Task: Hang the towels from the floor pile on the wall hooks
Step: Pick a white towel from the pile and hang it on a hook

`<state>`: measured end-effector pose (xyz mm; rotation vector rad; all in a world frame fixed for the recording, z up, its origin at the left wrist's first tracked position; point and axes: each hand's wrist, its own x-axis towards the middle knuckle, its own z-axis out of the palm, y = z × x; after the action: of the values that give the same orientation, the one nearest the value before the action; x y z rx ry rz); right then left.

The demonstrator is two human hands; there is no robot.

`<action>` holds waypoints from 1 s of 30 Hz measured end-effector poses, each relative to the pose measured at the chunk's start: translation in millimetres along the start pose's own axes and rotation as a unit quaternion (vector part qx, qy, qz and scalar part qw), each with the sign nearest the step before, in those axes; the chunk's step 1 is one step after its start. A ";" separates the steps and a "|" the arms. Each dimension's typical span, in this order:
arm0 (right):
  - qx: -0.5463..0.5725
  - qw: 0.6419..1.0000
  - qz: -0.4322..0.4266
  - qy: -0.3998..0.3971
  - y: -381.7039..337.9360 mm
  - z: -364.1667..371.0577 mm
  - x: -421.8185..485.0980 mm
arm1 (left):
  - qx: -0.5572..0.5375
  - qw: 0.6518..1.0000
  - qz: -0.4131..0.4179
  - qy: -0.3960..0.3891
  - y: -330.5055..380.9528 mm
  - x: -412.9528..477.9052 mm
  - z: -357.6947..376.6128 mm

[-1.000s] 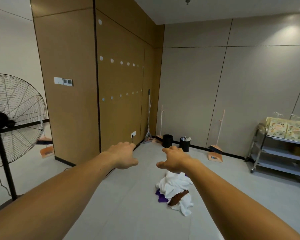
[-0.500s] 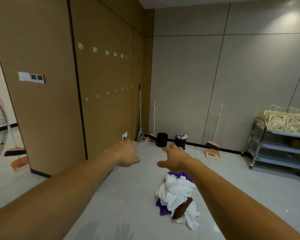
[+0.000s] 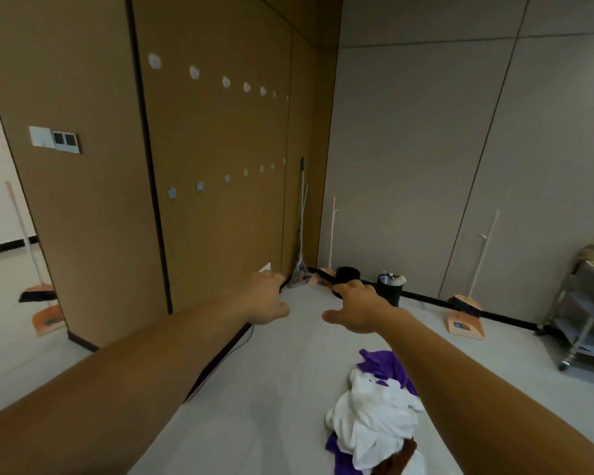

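Observation:
A pile of towels, white, purple and brown, lies on the grey floor at the lower right, partly behind my right forearm. Two rows of small pale wall hooks run along the brown panel wall at left; the lower row sits at mid height. My left hand and my right hand are both stretched out in front of me, palms down, fingers loosely bent, holding nothing. Both hover above the floor, beyond the pile.
A mop leans in the corner. Two black bins stand by the far wall, with brooms and orange dustpans beside them. A metal cart is at right. Another broom and dustpan stand at far left.
The view has moved forward and turned; the fan has left the frame at left. The towel pile is now closer and lower in view. Both hands stay outstretched and hold nothing.

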<state>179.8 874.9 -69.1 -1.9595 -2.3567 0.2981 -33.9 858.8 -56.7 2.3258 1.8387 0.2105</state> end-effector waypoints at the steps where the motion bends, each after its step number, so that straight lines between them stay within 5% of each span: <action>1: 0.000 1.000 -0.001 -0.007 1.3 1.8 16.6 | -0.001 1.000 -0.002 0.000 -5.6 16.5 2.6; 15: 0.002 0.998 0.062 -0.010 27.5 17.9 269.4 | 0.038 0.995 0.079 -0.042 -113.3 287.8 21.3; 30: 0.031 0.986 0.149 -0.072 162.4 55.3 498.7 | 0.040 0.981 0.124 -0.140 -98.8 573.6 99.7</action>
<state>233.1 1385.2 -191.3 -2.3318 -2.0932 0.5383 25.6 1434.8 -172.4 2.4856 1.4507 -0.1573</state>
